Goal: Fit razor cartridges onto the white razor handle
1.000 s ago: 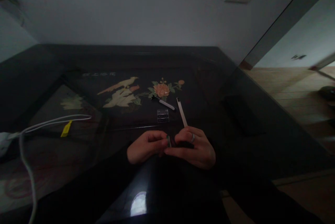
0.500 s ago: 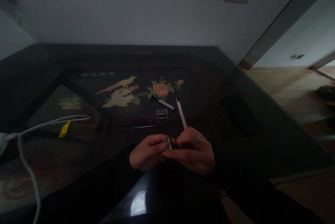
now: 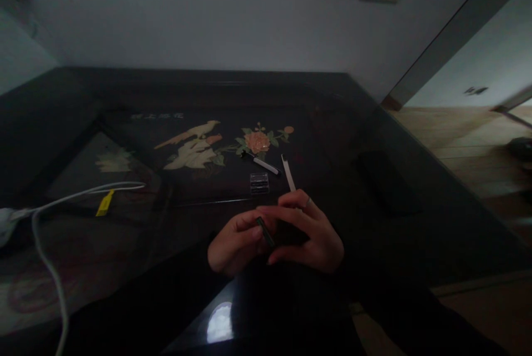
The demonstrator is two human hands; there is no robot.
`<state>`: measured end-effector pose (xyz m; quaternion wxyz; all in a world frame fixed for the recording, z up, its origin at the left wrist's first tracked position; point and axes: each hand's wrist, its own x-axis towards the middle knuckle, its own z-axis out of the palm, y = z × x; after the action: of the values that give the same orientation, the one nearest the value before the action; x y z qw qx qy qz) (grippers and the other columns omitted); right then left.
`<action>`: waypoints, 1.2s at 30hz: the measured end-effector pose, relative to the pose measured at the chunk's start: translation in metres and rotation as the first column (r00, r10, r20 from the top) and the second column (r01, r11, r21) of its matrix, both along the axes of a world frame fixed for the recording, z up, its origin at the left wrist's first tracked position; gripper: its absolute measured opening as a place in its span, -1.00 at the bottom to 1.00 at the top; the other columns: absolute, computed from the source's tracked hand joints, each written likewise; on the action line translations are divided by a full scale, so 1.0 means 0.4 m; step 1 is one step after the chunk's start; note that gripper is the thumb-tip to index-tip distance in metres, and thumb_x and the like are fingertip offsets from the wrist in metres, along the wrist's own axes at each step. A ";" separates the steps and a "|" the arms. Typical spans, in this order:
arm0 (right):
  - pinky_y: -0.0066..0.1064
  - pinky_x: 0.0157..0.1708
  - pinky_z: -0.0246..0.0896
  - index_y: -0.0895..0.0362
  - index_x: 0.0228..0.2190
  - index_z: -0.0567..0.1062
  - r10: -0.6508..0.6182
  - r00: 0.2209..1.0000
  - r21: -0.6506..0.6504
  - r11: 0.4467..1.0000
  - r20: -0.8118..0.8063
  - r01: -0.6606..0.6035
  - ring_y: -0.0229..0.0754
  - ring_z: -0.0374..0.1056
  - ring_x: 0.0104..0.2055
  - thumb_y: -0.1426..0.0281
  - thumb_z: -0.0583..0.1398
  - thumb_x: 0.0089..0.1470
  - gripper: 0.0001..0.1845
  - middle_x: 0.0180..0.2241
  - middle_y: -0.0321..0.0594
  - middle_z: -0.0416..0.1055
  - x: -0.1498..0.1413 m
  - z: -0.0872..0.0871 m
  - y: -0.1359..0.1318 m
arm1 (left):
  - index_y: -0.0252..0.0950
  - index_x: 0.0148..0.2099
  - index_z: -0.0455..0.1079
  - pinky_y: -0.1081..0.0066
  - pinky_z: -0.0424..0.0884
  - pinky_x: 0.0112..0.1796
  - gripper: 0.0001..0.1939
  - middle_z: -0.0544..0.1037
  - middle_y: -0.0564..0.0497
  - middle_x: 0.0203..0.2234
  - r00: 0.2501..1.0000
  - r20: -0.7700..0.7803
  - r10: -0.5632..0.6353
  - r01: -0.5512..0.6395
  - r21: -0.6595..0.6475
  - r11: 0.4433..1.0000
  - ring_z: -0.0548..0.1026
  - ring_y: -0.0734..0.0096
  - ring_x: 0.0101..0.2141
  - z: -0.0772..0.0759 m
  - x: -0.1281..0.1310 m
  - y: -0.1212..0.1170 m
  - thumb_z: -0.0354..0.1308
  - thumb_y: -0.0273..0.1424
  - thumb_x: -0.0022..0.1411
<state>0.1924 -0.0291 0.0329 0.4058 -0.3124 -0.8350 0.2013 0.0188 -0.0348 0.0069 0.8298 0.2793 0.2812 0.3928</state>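
Left hand (image 3: 235,245) pinches small, narrow dark-green block (image 3: 265,232) at its edge, likely to leave its length exposed. Clear rectangular plastic case (image 3: 259,184) and slim white-and-black tool (image 3: 266,166) lie beyond, on glossy black tabletop (image 3: 199,217). Long thin white stick (image 3: 287,172) meets right hand (image 3: 318,237); grip on it unclear, thumb and forefinger parted beside block.
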 end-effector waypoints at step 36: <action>-0.45 -0.42 0.22 0.17 -0.14 0.45 -0.087 0.946 -0.438 0.897 -0.313 -0.062 -0.27 0.29 -0.38 0.09 0.18 0.06 -0.55 -0.37 -0.22 0.33 0.075 0.002 0.083 | -0.34 -0.17 0.33 0.42 0.37 -0.48 -0.72 0.51 -0.03 -0.43 0.582 -0.799 0.153 0.447 0.471 0.761 0.43 0.45 -0.55 0.048 0.037 0.038 0.00 -0.22 0.24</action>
<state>0.2224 0.0040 0.0338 0.4571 -0.3644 -0.6869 0.4318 0.0337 -0.0197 0.0260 0.4995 0.7087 0.4479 0.2184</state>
